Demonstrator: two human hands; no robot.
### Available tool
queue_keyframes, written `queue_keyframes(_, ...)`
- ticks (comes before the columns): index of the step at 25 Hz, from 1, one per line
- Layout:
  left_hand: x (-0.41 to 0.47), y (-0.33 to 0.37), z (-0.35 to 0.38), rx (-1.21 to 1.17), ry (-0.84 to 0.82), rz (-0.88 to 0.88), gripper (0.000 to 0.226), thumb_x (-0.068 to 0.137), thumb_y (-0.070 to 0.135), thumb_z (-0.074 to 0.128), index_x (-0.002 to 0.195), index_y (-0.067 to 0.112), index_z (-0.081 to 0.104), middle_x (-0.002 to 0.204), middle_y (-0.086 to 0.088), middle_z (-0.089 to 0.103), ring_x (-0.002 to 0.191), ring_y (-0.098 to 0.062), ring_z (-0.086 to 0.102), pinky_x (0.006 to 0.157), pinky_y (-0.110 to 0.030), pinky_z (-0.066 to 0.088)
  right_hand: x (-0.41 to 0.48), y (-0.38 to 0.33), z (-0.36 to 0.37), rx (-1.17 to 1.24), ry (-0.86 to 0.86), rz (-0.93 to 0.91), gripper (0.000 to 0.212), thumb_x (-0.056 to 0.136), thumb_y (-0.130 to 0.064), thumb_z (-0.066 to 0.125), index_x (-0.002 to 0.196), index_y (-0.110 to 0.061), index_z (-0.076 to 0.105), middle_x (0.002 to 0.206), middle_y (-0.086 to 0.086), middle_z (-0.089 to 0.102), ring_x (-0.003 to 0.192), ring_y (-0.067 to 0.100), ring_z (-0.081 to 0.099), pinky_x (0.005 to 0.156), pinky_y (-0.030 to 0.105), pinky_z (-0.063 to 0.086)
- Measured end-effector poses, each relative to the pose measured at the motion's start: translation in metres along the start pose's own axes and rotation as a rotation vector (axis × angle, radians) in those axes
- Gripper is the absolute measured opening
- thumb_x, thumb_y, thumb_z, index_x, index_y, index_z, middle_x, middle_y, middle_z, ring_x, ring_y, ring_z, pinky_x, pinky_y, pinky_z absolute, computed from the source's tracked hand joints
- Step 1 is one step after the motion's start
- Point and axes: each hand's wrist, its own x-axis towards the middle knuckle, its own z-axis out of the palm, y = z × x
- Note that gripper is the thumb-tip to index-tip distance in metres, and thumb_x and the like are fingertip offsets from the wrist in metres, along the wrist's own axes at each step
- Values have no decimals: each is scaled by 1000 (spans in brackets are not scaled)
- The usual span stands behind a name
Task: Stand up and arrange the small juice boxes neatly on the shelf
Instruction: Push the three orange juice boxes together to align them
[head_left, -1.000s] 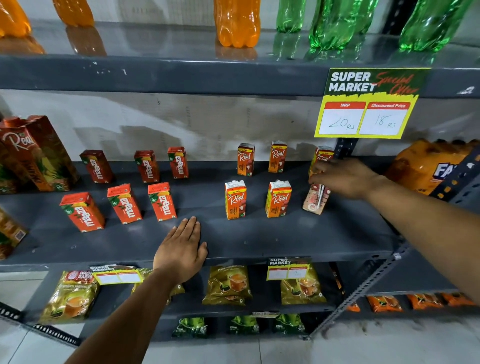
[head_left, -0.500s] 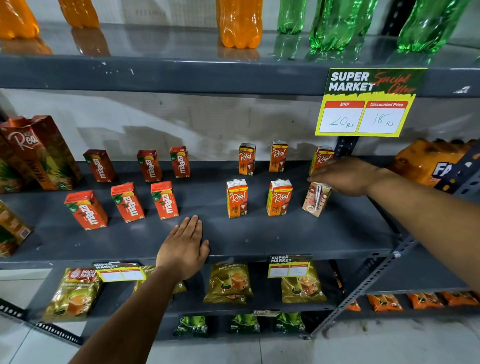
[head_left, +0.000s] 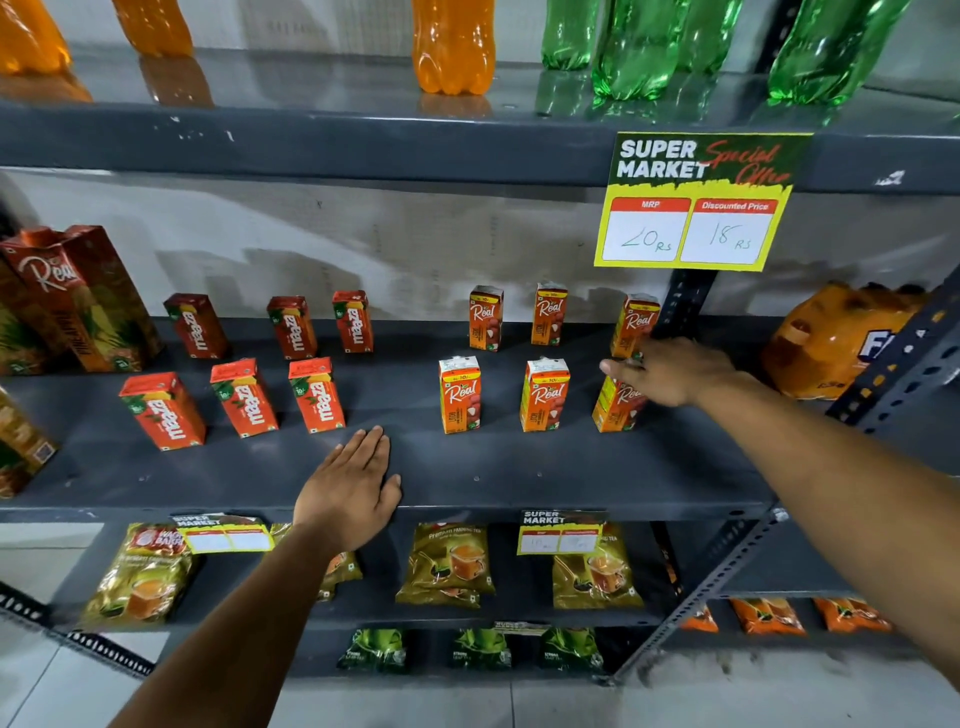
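Observation:
On the grey middle shelf (head_left: 519, 467) stand several small red Maaza juice boxes (head_left: 244, 397) in two rows at left and several orange Real juice boxes (head_left: 460, 395) in two rows at right. My right hand (head_left: 670, 371) grips the top of the front-right Real box (head_left: 615, 408), which stands nearly upright with its orange front facing me. Just behind the hand is the back-right Real box (head_left: 634, 325). My left hand (head_left: 348, 488) lies flat on the shelf's front edge, fingers spread, holding nothing.
Large Real cartons (head_left: 78, 296) stand at the far left, and a wrapped orange bottle pack (head_left: 831, 338) at the right past the upright post (head_left: 685, 301). A yellow price sign (head_left: 696, 202) hangs from the shelf above. Tea pouches (head_left: 452, 564) fill the shelf below.
My right hand turned the front-right Real box: its pale straw side faced me before, now its orange front does. The left hand stayed flat on the shelf.

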Motion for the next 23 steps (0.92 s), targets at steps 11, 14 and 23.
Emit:
queue_keyframes(11, 93, 41, -29, -1045, -116, -147, 83, 64, 16, 89, 134, 11, 46, 125, 2, 59, 114, -13, 56, 106, -40, 40, -7, 34, 73, 1178, -90, 55, 60, 76, 5, 72, 124, -22, 49, 126, 9, 61, 94, 4, 64, 76, 21, 51)
queue_keyframes(14, 117, 70, -20, -986, -134, -138, 56, 62, 22, 89, 110, 23, 60, 98, 8, 67, 91, -6, 62, 86, -27, 49, 6, 14, 80, 1084, -98, 39, 48, 74, -5, 78, 115, -17, 57, 115, 8, 67, 101, 12, 63, 92, 31, 47)
queue_keyframes(23, 141, 104, -3, -1225, -235, -37, 56, 65, 7, 86, 110, 27, 59, 104, 11, 66, 93, 1, 64, 84, -21, 52, 23, -16, 86, 1008, -149, -86, 59, 73, -5, 79, 121, -25, 53, 100, -19, 62, 85, -14, 61, 67, 4, 45)
